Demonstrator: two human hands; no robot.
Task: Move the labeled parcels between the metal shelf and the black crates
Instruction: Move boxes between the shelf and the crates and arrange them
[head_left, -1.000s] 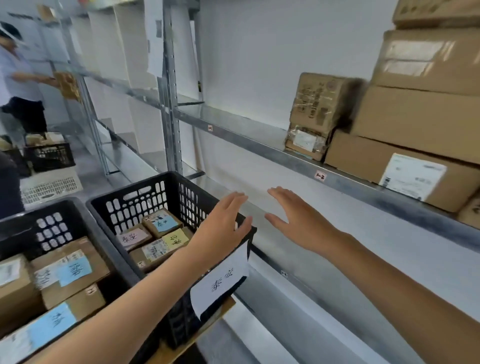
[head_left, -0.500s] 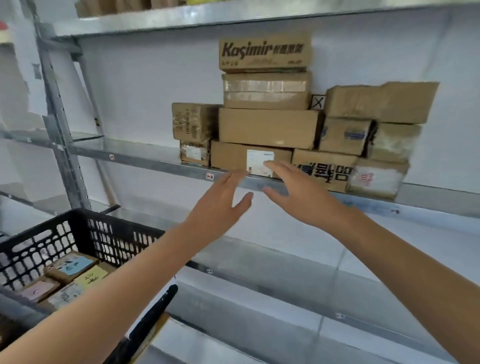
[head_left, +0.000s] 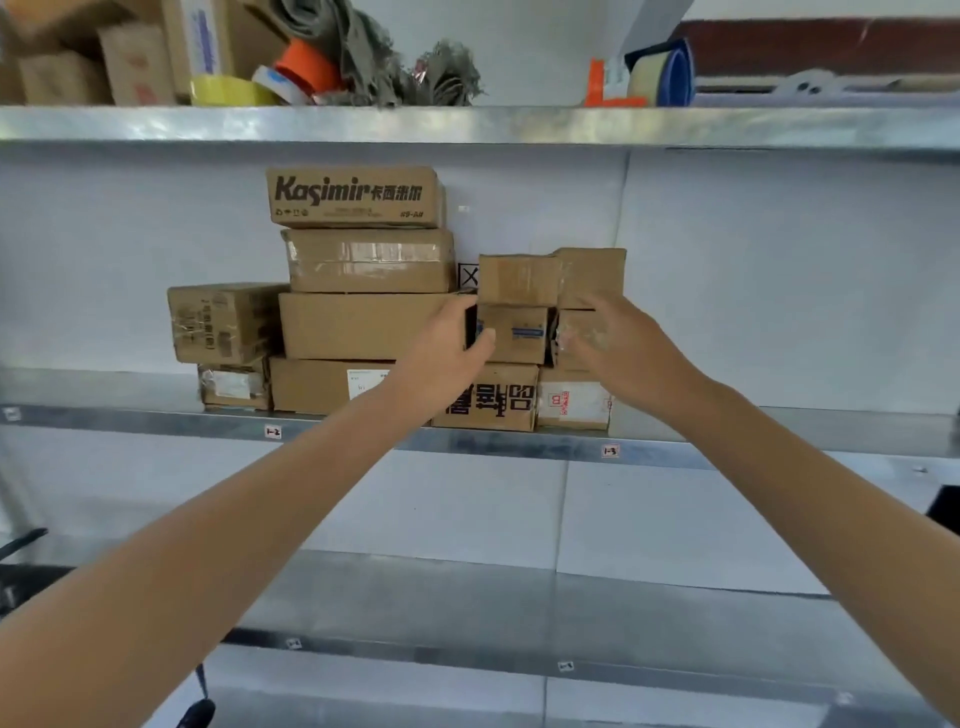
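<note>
Grey galvanised metal shelf (head_left: 156, 418), middle tier: stacked brown cardboard parcels, carton printed Kasimir (head_left: 356, 197) topmost

Small brown cardboard parcel with a blue-striped label (head_left: 519, 335): second layer of the stack, right of centre, under another small box

Left hand (head_left: 441, 364): thumb on this parcel's front, fingers curled round its left side

Right hand (head_left: 631, 353): at the tape-wrapped brown parcel (head_left: 574, 318) just beside; fingers blurred, grip cannot be told
</note>
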